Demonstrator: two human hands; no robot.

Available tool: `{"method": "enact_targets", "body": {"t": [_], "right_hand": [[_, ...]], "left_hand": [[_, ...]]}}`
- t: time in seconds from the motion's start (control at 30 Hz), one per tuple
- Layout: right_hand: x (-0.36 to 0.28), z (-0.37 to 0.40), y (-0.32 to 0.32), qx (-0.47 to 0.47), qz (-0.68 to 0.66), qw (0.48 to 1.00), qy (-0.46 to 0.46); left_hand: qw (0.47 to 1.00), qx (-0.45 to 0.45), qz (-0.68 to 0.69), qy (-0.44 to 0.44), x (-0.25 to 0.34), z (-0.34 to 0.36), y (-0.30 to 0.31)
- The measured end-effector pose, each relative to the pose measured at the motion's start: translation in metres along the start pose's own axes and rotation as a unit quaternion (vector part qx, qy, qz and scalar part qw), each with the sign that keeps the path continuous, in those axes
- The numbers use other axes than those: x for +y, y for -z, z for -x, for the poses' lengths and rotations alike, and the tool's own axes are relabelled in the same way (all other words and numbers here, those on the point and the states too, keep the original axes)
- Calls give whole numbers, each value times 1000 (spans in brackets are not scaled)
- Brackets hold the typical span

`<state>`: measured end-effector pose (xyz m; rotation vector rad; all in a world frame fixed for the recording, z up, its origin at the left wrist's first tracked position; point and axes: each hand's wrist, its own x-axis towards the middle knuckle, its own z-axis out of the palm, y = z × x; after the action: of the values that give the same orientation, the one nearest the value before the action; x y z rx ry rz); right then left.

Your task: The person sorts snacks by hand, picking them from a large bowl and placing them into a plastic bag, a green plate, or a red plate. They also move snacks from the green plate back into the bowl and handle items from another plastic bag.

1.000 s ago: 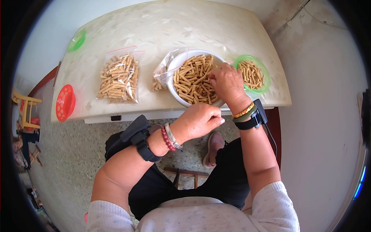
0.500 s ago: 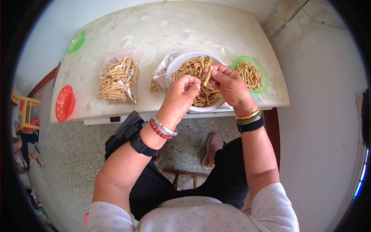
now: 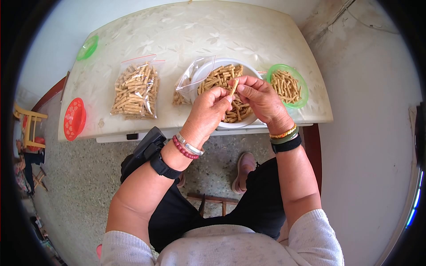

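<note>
A short tan stick (image 3: 234,87), which looks like a piece of dried root, is pinched between my two hands above a white bowl (image 3: 254,68) of similar pieces. My left hand (image 3: 208,110) has its thumb and fingers closed at the lower end. At the upper end, my right hand (image 3: 262,99) grips it with thumb and forefinger. Both hands cover part of the bowl. An open clear plastic bag (image 3: 188,82) with some sticks inside leans against the bowl's left side. To the right, a green basket (image 3: 303,84) contains thinner sticks.
A filled clear zip bag (image 3: 135,91) of sticks lies left of the bowl. Near the table's left edge are a red basket (image 3: 75,119) and a green basket (image 3: 88,48). The table (image 3: 177,35) has a pale patterned cover, and a wall (image 3: 364,111) stands on the right.
My right hand has shifted slightly left with the stick, bringing it against the fingers of my left hand. The bags and baskets have stayed in place.
</note>
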<state>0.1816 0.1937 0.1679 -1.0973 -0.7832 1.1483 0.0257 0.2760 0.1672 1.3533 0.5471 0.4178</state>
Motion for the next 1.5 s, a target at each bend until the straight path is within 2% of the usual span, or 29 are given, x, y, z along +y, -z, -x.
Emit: {"method": "enact_targets", "body": {"t": [0.13, 0.2, 0.53, 0.77, 0.87, 0.93, 1.0, 1.03, 1.13, 1.2, 1.27, 1.33, 1.37, 1.43, 1.5], "right_hand": [[-5, 2, -11, 8, 26, 1000, -5], [-2, 1, -8, -35, 57, 998, -3], [2, -1, -6, -45, 33, 998, -7], [1, -1, -10, -17, 7, 1000, 20], [-1, -1, -11, -1, 20, 999, 28], [-1, -1, -11, 11, 33, 999, 23], [1, -2, -10, 46, 153, 986, 50], [2, -2, -11, 46, 153, 986, 50], [3, 0, -15, 48, 215, 974, 59], [1, 3, -20, 46, 403, 908, 102], [3, 4, -21, 47, 390, 913, 107], [3, 4, -21, 49, 378, 918, 112], [3, 3, -21, 49, 330, 933, 134], [1, 3, -19, 50, 280, 946, 155], [-1, 4, -16, 51, 231, 962, 137]], "left_hand": [[1000, -13, 15, 8, -1, -1, 2], [1000, -9, 25, 2, 1, 2, 0], [1000, -4, 23, 4, 3, 3, 1], [1000, -2, 16, 25, 3, 3, 1], [999, 23, 31, 10, -4, -1, 4], [997, 59, -8, -47, -6, -4, 7], [994, 74, -16, -77, -4, -5, 7], [990, 89, -23, -106, -2, -4, 6], [988, 88, -37, -123, 2, -4, 4], [986, 72, -54, -143, -6, -11, 7], [983, 56, -70, -162, -5, -12, 8], [994, 63, -22, -86, 0, -9, 9], [994, 63, -23, -86, 2, -7, 9], [993, 48, 102, -36, 3, -4, 11], [989, 42, 138, -29, 1, -3, 11]]}}
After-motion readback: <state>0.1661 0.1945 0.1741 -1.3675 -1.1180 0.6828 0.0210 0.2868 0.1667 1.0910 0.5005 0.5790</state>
